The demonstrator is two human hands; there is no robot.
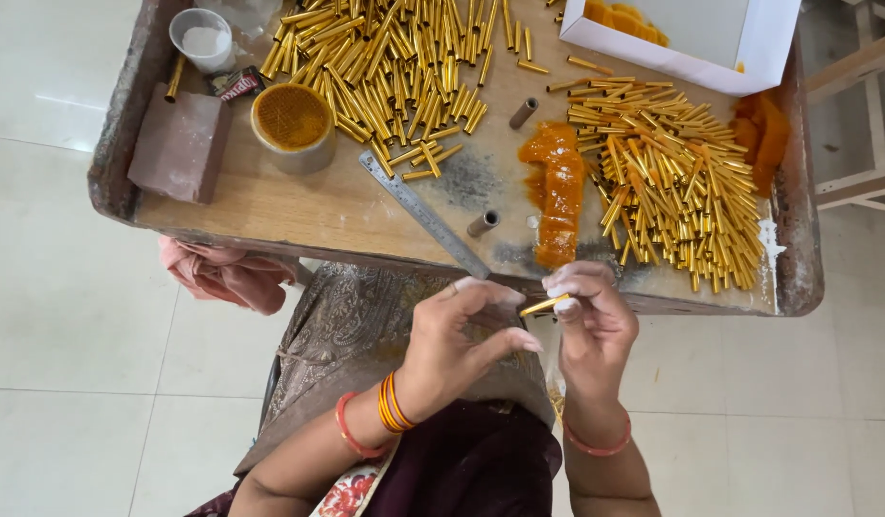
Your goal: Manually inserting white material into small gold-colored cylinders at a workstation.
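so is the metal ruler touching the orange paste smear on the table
Apart. The head view shows bare tabletop between the metal ruler and the orange paste smear.
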